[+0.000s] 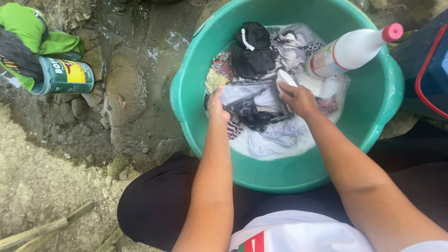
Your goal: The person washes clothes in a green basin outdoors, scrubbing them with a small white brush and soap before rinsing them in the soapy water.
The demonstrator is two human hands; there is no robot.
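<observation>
Fingers: those of the right hand [297, 99] are curled around a white bar of soap [285, 78], pressing it onto the wet cloth; those of the left hand [215, 106] are bunched down into the laundry, gripping a fold of grey fabric.
Laundry [261, 100]: a soaked heap of grey, white, black and patterned garments, lying in sudsy water inside the basin, directly under both hands.
Black garment [253, 51]: piled at the far side of the heap, clear of the hands.
Basin [373, 116]: round, green plastic, set on the ground just in front of the seated person's knees.
Bottle [352, 50]: white with a pink cap, lying tilted across the far right rim, its base down among the clothes, just beyond the right hand.
Tin can [64, 75]: on its side on the wet stones, well to the left of the basin.
Green cloth [32, 30]: bundled just behind the can.
Ground: muddy stone and dirt, with puddles.
</observation>
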